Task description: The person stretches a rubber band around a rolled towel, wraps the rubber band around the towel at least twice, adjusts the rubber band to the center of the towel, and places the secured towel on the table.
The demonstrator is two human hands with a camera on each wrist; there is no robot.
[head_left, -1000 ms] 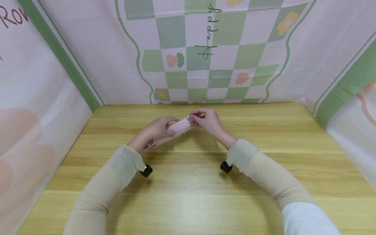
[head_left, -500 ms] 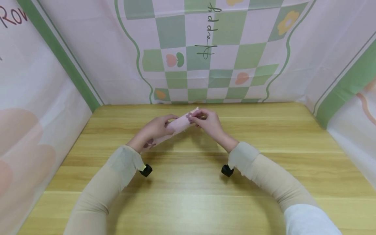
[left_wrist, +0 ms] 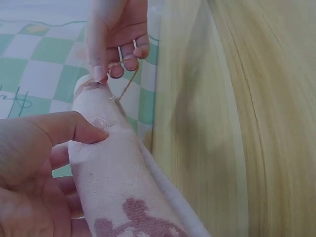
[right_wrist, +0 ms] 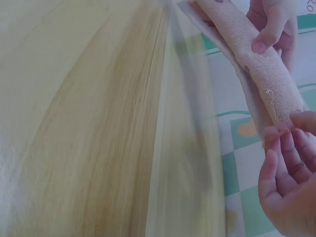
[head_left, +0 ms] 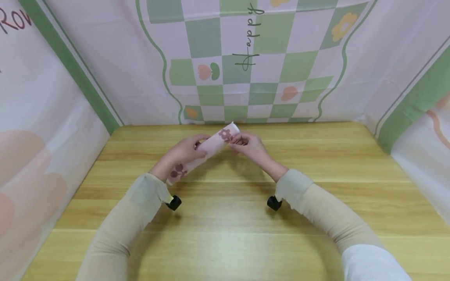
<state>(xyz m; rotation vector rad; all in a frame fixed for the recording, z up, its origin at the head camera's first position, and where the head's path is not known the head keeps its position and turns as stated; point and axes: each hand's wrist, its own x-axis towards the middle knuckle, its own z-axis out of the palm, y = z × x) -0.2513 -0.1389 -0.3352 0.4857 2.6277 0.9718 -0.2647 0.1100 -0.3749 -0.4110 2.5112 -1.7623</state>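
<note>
Slanting through left grip (head_left: pixel 185 151) — rolled cloth (head_left: pixel 213 144)

Light wood-grained tabletop (head_left: pixel 225 222) between printed white fabric walls (head_left: pixel 45 97).
On the back wall (head_left: pixel 137 82), a green-and-white checkered panel (head_left: pixel 269 33) bears sideways dark lettering (head_left: pixel 247 54) reading "Happy" and a yellow-orange flower (head_left: pixel 343 27); broad straight green stripes (head_left: pixel 68 62) run down beside the corners, and a soft pale patch of light (head_left: pixel 232 249) lies on the wood's near side.

Pale pink cloth (head_left: pixel 213 146) with mauve motifs (head_left: pixel 179 170)
</note>
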